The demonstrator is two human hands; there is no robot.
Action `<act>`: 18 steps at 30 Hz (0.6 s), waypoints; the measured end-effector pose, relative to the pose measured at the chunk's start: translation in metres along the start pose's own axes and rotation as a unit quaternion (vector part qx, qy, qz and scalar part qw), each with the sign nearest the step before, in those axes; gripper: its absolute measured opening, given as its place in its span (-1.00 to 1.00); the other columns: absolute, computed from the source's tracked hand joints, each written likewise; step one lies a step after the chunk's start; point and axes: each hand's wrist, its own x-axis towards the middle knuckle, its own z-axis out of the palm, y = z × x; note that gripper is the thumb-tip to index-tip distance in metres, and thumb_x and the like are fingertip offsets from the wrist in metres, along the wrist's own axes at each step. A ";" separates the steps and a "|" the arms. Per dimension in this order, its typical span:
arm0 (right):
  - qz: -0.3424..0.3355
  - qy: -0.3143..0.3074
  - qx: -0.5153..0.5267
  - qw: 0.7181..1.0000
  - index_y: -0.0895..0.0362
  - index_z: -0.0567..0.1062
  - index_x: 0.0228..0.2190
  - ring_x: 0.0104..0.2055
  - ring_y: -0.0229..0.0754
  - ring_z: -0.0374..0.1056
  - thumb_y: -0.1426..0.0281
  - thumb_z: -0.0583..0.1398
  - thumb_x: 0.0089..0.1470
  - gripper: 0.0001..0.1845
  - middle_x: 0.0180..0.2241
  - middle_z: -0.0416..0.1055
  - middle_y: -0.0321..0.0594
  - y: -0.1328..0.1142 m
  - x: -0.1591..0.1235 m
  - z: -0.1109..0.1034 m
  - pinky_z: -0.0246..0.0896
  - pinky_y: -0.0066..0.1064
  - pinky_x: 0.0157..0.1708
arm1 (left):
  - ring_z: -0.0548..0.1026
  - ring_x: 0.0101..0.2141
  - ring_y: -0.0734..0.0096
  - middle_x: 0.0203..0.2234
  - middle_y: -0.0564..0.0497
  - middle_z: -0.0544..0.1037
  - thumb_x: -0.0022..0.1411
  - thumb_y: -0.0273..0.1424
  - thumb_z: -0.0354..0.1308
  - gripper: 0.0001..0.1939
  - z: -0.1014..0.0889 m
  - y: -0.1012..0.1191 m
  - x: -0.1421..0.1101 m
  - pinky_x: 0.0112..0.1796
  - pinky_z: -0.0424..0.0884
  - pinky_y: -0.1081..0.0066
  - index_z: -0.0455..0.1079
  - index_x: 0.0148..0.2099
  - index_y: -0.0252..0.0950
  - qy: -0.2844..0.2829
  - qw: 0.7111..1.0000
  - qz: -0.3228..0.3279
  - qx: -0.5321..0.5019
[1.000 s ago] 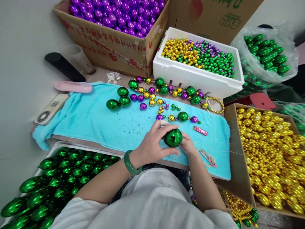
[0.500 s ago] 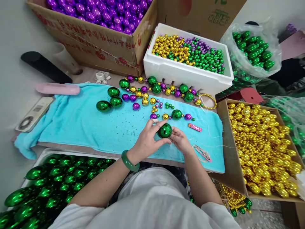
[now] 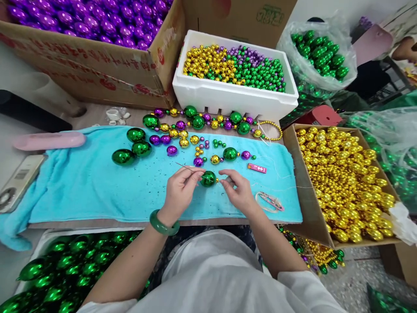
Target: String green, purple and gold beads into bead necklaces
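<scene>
My left hand [image 3: 180, 188], with a green bangle [image 3: 164, 224] at its wrist, pinches a thin needle [image 3: 183, 165] that points up and left. Right beside its fingertips lies a large shiny green bead [image 3: 207, 178], with a small gold bead [image 3: 217, 180] at its right end. My right hand [image 3: 240, 190] is close to that gold bead, thumb and index finger apart. Just behind the hands, a short row of purple, gold and green beads [image 3: 230, 154] lies on the turquoise towel [image 3: 146, 191]. Any thread between my fingers is too fine to make out.
Loose green beads [image 3: 141, 148] and a finished-looking beaded strand [image 3: 198, 122] lie farther back. Around stand a white foam box [image 3: 234, 96], a carton of purple beads [image 3: 137, 87] and a carton of gold beads [image 3: 302, 187]. A pink lighter [image 3: 257, 168] lies at right.
Both hands held the large green bead between them; now they have parted and it rests on the towel. The needle shows clearly in my left fingers. The whole view has shifted.
</scene>
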 end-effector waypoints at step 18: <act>0.084 -0.106 0.213 0.968 0.14 0.50 -0.44 -0.60 -0.35 0.15 0.16 0.26 0.02 -0.71 -0.63 0.28 -0.35 -0.002 0.016 0.004 0.04 -0.49 -0.60 | 0.48 -0.46 0.47 -0.41 -0.04 0.55 0.27 -0.21 0.12 -0.71 -0.009 -0.006 0.011 -0.44 0.43 0.47 0.54 -0.22 -0.32 0.014 0.990 -0.070 -0.124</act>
